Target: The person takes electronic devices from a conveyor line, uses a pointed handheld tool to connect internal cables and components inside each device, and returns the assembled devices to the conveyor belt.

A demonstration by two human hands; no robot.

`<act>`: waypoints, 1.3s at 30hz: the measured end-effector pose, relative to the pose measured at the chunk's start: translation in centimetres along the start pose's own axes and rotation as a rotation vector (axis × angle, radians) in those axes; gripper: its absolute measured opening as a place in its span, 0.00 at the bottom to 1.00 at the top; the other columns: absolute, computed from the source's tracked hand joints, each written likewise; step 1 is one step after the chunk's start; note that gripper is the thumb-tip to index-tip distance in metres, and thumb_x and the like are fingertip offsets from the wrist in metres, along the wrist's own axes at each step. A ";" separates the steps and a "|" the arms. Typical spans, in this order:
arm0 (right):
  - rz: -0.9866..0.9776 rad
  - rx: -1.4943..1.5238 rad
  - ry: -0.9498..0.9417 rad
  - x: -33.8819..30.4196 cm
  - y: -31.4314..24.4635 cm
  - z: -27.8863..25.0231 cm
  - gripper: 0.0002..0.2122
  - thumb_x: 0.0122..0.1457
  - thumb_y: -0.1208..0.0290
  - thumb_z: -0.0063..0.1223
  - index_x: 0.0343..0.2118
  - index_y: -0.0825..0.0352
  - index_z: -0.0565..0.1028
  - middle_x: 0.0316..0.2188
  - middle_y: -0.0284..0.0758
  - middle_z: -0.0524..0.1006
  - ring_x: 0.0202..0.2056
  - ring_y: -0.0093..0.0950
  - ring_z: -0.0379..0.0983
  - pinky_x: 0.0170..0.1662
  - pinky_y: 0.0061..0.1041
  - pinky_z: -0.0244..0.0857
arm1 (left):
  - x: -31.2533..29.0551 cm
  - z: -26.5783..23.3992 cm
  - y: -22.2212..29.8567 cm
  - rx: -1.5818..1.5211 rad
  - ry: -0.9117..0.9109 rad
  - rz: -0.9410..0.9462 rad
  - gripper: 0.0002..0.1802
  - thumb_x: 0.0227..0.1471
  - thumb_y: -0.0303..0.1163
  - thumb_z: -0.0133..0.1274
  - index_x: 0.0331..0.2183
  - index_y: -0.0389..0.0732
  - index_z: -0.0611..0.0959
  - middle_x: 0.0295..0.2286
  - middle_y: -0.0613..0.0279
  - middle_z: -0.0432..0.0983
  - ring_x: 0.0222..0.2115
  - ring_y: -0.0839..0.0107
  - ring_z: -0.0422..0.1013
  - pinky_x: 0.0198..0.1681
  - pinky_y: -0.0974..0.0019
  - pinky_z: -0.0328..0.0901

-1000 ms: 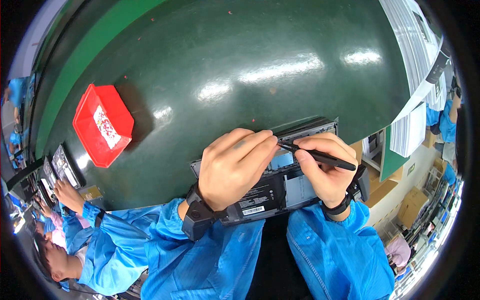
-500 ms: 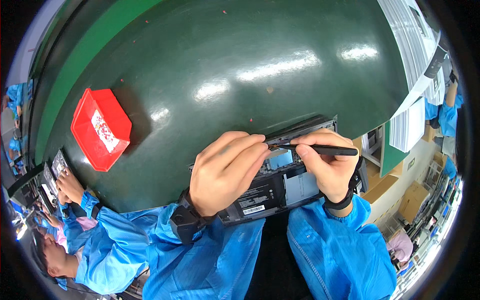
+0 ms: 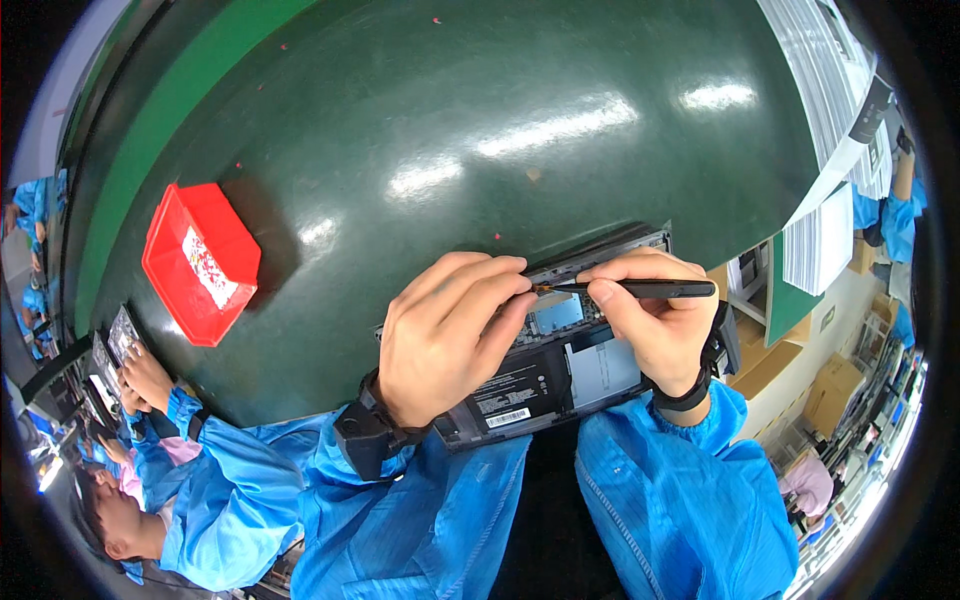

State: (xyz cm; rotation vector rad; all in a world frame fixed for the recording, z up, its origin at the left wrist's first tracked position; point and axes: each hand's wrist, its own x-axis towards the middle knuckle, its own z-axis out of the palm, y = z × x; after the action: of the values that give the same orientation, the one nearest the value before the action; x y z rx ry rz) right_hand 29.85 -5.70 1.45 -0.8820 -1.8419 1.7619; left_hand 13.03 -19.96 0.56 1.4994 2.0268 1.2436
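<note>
An opened laptop base (image 3: 603, 378) lies at the table's near edge, its inside facing up. A black battery (image 3: 520, 388) with a white label and a blue-grey panel show in its near half. My right hand (image 3: 655, 325) grips slim black tweezers (image 3: 665, 289) between thumb and fingers, their tip pointing left over the far part of the base. Close to that tip, my left hand (image 3: 445, 335) is bent over the left side of the base, its fingertips drawn together. Whatever lies between the left fingertips is too small or hidden to make out.
A red plastic bin (image 3: 205, 265) with a worn white label stands on the green table (image 3: 400, 120) at left. Stacked white sheets or trays (image 3: 818, 245) rise at the right edge. A co-worker in blue (image 3: 235, 500) handles a part at far left.
My left fingers have shifted slightly at the work spot, and the tweezers now lie a little flatter and higher. The view has moved slightly; the laptop base stays in place.
</note>
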 end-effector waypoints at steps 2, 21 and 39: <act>0.003 -0.005 0.002 0.0 -0.1 0.0 0.05 0.55 0.83 0.65 0.35 0.72 0.84 0.31 0.37 0.84 0.29 0.17 0.77 0.28 0.14 0.70 | 0.1 -0.2 0.1 -0.006 -0.020 -0.008 0.12 0.42 0.19 0.69 0.33 0.35 0.86 0.36 0.53 0.84 0.37 0.55 0.80 0.40 0.61 0.75; -0.107 -0.135 0.013 0.2 0.1 0.3 0.05 0.53 0.81 0.67 0.34 0.71 0.84 0.28 0.35 0.83 0.22 0.15 0.73 0.25 0.14 0.65 | 0.2 -0.1 0.6 0.023 -0.026 -0.129 0.10 0.44 0.20 0.68 0.32 0.35 0.85 0.35 0.52 0.85 0.37 0.57 0.80 0.41 0.62 0.74; -0.088 -0.160 -0.015 0.2 -0.4 0.3 0.06 0.53 0.81 0.67 0.34 0.71 0.84 0.28 0.34 0.83 0.22 0.15 0.73 0.25 0.15 0.65 | 1.1 -0.6 1.8 -0.027 -0.087 -0.390 0.06 0.50 0.25 0.63 0.33 0.37 0.85 0.30 0.59 0.83 0.33 0.61 0.79 0.36 0.61 0.74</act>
State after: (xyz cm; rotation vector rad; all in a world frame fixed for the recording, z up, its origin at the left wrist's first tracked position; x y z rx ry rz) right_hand 29.45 -5.81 1.79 -0.8345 -2.0223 1.5904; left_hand 13.28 -19.11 2.54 1.0551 2.1037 1.0245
